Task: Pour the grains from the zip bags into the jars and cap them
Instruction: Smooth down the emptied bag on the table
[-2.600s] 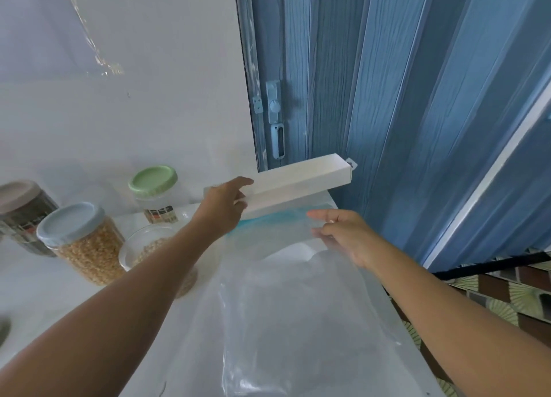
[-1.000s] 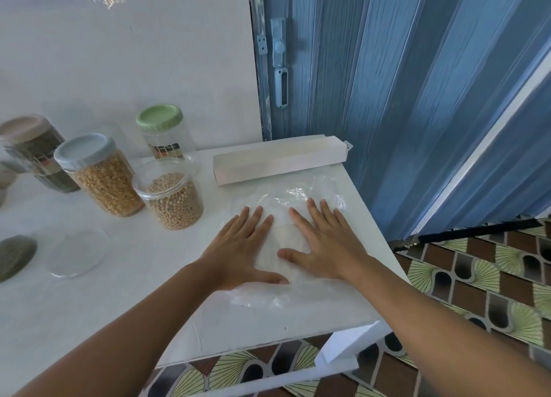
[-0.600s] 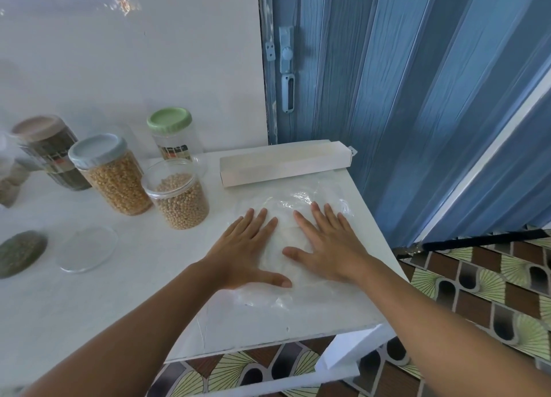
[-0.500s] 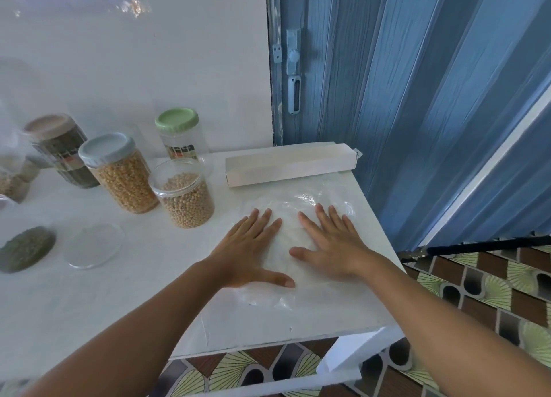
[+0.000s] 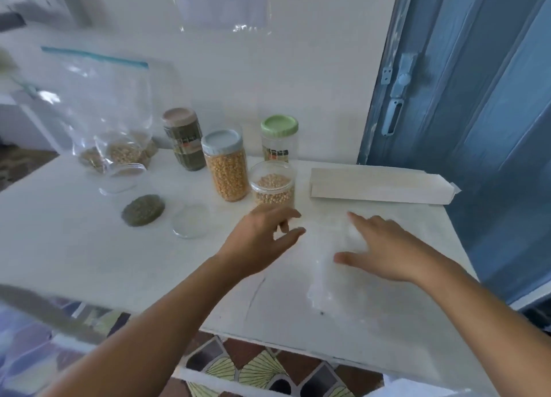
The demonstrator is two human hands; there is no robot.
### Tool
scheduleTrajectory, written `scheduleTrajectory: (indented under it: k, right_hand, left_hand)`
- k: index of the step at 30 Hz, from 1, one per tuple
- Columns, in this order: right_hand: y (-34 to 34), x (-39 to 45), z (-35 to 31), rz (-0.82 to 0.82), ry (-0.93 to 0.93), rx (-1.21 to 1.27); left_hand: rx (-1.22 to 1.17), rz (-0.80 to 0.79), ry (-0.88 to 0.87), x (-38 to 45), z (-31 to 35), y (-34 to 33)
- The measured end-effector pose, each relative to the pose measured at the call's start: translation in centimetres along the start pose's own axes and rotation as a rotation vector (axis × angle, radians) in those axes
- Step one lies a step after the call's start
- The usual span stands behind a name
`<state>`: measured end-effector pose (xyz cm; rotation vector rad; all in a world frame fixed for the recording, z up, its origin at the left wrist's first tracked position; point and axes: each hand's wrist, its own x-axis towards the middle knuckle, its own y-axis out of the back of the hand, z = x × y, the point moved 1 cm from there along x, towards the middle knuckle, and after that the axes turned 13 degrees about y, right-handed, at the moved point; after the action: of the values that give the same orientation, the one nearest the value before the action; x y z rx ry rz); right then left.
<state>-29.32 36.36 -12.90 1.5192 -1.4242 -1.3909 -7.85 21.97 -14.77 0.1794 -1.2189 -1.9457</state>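
We are seeing the left hand covering the base of the uncapped jar. Motion blur is smearing the flat clear bag beneath the right hand, so its outline is escaping us. The standing zip bag is blurring, leaving its grains indistinct.

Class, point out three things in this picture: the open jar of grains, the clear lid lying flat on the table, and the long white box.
open jar of grains (image 5: pixel 272 185), head view, on its clear side wall.
clear lid (image 5: pixel 190 220), head view, on its flat middle.
long white box (image 5: pixel 378 185), head view, on its top face.
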Motion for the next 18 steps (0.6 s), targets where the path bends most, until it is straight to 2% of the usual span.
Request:
scheduleTrajectory:
  k: [3, 6, 9, 11, 14, 16, 18]
  right_hand:
    - [0.9, 2.8, -6.4, 0.095, 0.158, 0.105]
    - [0.6, 7.0, -13.0, 0.143, 0.318, 0.214]
    - [-0.6, 11.9, -18.6, 0.142, 0.371, 0.223]
    - [-1.6, 15.0, -21.4, 0.104, 0.336, 0.25]
    - [-3.2, 18.8, -23.9, 0.037, 0.247, 0.259]
    - [-4.2, 20.3, -24.9, 0.01, 0.189, 0.222]
    - [-5.0, 21.0, -25.5, -0.009, 0.15, 0.184]
  left_hand:
    - [0.033, 0.282, 0.047, -1.3, -4.1, 5.1]
    - [0.112, 0.549, 0.214, -2.4, -8.7, 10.1]
    - [0.084, 0.672, 0.424, -2.7, -13.8, 14.4]
    - [0.038, 0.634, 0.581, -2.3, -17.4, 16.4]
    - [-0.124, 0.413, 0.772, -1.8, -22.0, 18.3]
    - [-0.327, 0.247, 0.811, -1.7, -24.2, 18.9]
    - [-0.393, 0.143, 0.78, -1.5, -26.0, 18.8]
